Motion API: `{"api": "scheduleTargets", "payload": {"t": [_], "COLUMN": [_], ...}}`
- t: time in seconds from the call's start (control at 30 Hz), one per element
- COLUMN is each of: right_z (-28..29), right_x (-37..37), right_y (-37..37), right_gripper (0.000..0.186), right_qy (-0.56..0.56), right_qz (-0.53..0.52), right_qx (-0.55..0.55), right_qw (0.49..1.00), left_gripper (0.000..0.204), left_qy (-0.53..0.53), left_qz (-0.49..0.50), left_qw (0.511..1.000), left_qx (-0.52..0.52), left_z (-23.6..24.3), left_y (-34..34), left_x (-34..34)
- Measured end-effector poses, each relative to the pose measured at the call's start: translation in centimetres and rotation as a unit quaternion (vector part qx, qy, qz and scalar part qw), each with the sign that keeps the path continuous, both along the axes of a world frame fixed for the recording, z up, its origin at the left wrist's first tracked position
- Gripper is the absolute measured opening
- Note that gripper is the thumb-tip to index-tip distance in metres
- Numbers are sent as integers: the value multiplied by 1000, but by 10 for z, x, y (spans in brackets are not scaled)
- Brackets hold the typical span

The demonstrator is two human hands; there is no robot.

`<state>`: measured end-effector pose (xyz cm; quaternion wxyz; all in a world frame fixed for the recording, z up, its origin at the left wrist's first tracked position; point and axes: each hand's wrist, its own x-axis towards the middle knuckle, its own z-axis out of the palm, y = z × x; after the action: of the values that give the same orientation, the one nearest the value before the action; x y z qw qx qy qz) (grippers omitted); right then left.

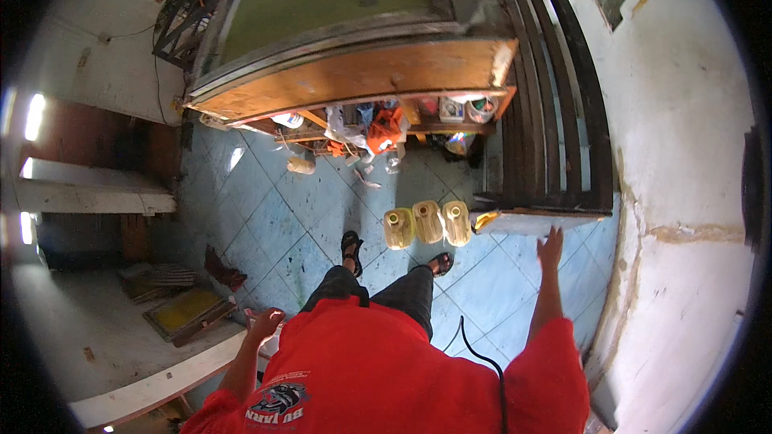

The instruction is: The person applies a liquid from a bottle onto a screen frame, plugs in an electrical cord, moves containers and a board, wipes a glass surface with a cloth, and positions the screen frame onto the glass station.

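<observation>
My left hand (264,323) hangs beside the edge of a pale counter (173,379), its fingers apart and nothing visible in them. Out to the right, my right hand (550,247) is raised with fingers stretched, near the end of a dark slatted wooden bench (591,137); I see nothing in it. Ahead of my feet, three yellowish plastic jugs stand in a row on the floor: a left jug (398,236), a middle jug (429,231) and a right jug (458,233). The right one is close to a yellow item (485,221) by the bench end.
A wooden table (346,80) with a greenish top stands ahead; its lower shelf holds an orange plastic bag (386,130), a bucket (482,110) and clutter. Litter lies on the blue tiled floor (297,217). A yellow framed panel (183,312) rests on the left counter. A white wall (675,193) bounds the right.
</observation>
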<state>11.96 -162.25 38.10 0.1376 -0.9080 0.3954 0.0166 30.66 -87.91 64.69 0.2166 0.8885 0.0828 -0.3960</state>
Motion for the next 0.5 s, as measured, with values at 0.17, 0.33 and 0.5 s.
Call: {"api": "scheduleTargets", "payload": {"t": [0.17,0.33,0.5], "right_z": [61,224,390], "right_x": [15,172,365], "right_y": [111,155,211], "right_gripper": [53,44,37], "right_qy": [-78,-278,-312], "right_qz": [23,-36,93], "right_qx": [154,243,0], "right_qw": [985,929,945], "left_gripper": [31,31,32], "left_qy": [-34,-229,-538], "left_qz": [5,-50,-87], "left_qw": [999,971,833], "left_qx": [-39,-52,-94], "left_z": [-59,-88,24], "left_y": [79,120,86], "left_x": [28,176,386]}}
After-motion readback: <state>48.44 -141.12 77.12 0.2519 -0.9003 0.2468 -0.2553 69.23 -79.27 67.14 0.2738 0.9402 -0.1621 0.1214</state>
